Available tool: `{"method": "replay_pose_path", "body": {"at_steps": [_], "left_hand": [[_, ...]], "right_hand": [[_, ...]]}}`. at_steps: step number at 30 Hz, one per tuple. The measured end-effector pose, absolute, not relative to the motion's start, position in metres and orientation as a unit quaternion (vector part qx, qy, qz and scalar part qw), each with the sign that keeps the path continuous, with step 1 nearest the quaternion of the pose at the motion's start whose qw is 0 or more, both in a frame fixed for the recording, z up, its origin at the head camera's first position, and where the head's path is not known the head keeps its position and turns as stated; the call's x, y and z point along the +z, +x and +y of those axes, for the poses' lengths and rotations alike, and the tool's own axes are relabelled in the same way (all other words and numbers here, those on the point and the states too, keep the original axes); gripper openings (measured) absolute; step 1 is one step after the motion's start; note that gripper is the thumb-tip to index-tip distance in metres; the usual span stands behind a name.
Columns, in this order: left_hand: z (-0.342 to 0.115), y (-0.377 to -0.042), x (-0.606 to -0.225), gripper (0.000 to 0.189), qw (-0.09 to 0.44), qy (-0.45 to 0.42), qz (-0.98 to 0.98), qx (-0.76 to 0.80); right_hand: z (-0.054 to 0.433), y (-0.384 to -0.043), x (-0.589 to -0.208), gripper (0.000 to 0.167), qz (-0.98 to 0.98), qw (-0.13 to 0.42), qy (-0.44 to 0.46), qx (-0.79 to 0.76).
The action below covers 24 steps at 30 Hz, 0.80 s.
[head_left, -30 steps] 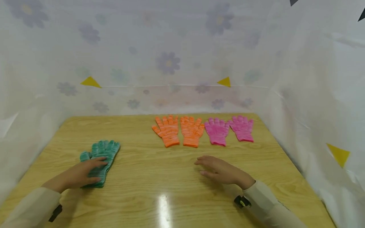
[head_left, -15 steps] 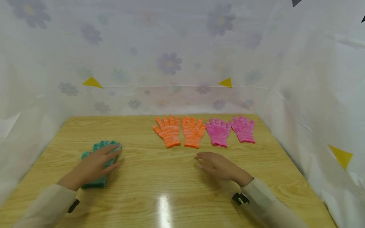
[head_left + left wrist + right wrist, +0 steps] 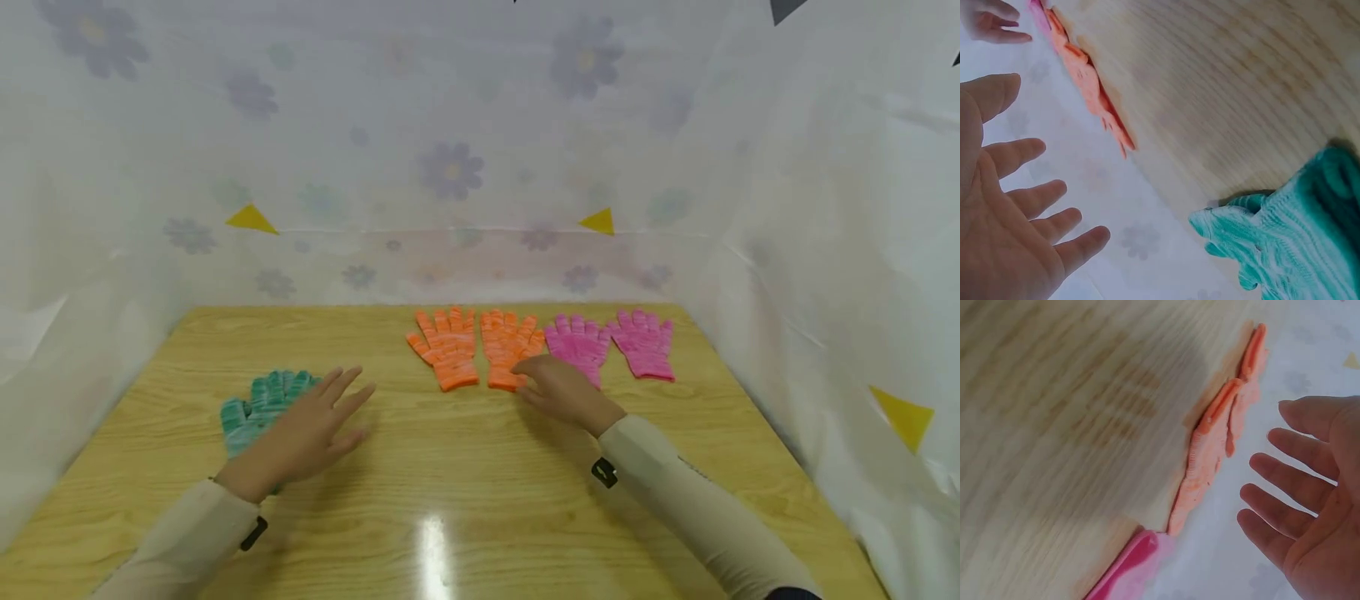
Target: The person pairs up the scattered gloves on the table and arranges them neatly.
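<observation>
The left hand [image 3: 311, 429] has lifted off the green glove [image 3: 258, 404], fingers spread and empty just right of it, while the right hand [image 3: 558, 387], open and empty, has advanced far right of it to the orange gloves [image 3: 476, 346], indicating a new pickup.

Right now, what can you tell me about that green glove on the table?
The green glove is knitted, teal streaked with white. It lies flat on the wooden table, fingers pointing toward the far wall, alone on the left side. The left hand is above its near right part with fingers spread, and does not grip it. It may be two stacked; I cannot tell.
</observation>
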State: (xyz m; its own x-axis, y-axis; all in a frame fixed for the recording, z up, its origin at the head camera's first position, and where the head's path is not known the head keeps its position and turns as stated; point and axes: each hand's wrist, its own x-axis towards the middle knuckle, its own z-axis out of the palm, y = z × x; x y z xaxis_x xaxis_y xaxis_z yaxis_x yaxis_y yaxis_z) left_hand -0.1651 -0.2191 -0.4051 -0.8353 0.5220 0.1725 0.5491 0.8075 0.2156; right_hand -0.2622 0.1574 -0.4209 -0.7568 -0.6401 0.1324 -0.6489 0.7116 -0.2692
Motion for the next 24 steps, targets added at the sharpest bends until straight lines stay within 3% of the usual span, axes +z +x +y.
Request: {"method": "replay_pose_path", "body": {"at_steps": [10,17,24], "left_hand": [[-0.219,-0.16,-0.411,0.059,0.028,-0.281,-0.95,-0.136],[-0.216,-0.16,-0.41,0.059,0.025,-0.284,-0.95,-0.127],[-0.217,-0.159,-0.41,0.06,0.024,-0.282,-0.951,-0.125]], "right_hand": [[0.138,-0.285,-0.441,0.023,-0.925,0.034,0.365,0.104],[0.133,-0.284,-0.444,0.006,-0.933,0.012,0.347,0.091],[0.126,-0.284,-0.447,0.003,-0.936,0.025,0.344,0.07]]}}
